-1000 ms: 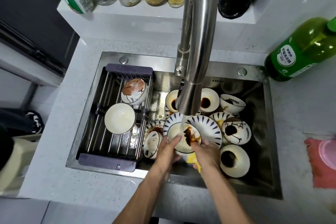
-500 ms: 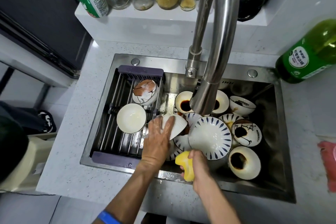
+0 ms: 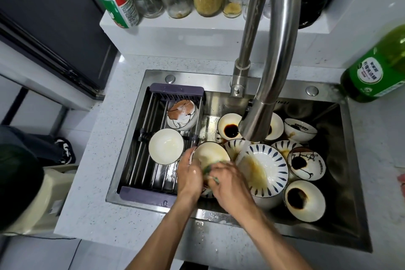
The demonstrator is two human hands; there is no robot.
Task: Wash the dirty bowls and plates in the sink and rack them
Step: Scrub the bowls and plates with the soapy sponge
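While I look down from the head camera, this is what I see.
Left hand (image 3: 190,176): my fingers curl round the rim of a small bowl (image 3: 209,154) and hold it tilted over the sink (image 3: 341,182).
Right hand (image 3: 228,180): it grips a sponge (image 3: 207,169) and presses it into that bowl.
Rack (image 3: 153,155): a white bowl (image 3: 166,146) and a brown-patterned bowl (image 3: 182,114) sit on it.
Sink pile: a blue-striped plate (image 3: 263,166) lies just beside my right hand, with sauce-stained bowls around it.

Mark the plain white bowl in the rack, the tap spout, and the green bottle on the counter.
plain white bowl (image 3: 166,146): head view, centre of its inside.
tap spout (image 3: 256,125): head view, flared lower end of the nozzle.
green bottle (image 3: 372,76): head view, on its label.
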